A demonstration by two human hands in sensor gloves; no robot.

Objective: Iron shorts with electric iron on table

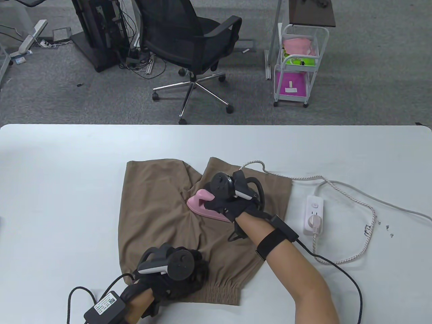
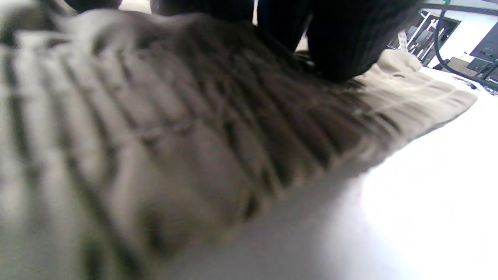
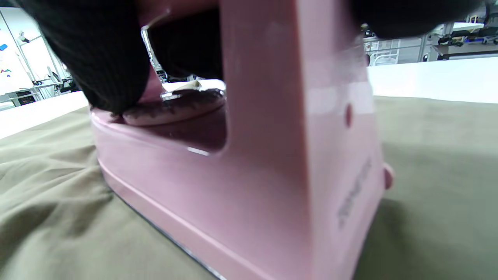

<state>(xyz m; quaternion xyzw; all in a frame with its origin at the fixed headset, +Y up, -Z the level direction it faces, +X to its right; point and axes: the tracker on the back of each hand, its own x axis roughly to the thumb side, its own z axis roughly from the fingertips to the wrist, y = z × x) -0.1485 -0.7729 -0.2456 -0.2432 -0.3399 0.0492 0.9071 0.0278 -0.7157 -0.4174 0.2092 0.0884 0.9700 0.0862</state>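
The white counter (image 1: 67,189) fills the lower frame. Brown shorts (image 1: 162,216) are spread flat at its centre (elastic waistband toward the bottom edge). The pink electric iron (image 1: 202,206) is set sole-down on the shorts mid-frame, its handle gripped by the curled fingers of the right hand (image 1: 233,199). The waistband is pressed by the left hand (image 1: 182,273) at lower left; its finger posture cannot be told. A white power strip (image 1: 313,216) lies right.

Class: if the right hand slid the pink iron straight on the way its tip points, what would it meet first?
The iron in the right hand points left-upward; likely the crotch fold of the shorts first.
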